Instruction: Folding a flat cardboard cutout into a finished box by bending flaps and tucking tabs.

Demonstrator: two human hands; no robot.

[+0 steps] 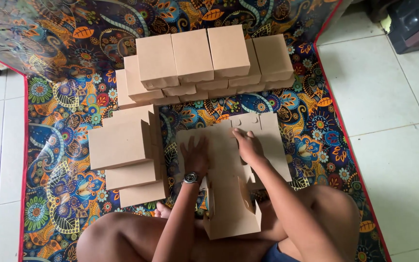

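Note:
A flat brown cardboard box blank (272, 140) lies on the patterned mat in front of my crossed legs. My left hand (196, 155), with a wristwatch, presses flat on its left part, fingers spread. My right hand (248, 145) presses on the blank's middle, near its cut tabs. The blank's near end (231, 213) is folded up into side flaps over my lap. Neither hand grips anything.
Several assembled brown boxes (209, 56) stand stacked in rows at the far side of the mat. A pile of flat blanks (124, 150) lies to the left. The colourful paisley mat (59, 160) covers white floor tiles (394, 121). A dark object (415, 22) sits top right.

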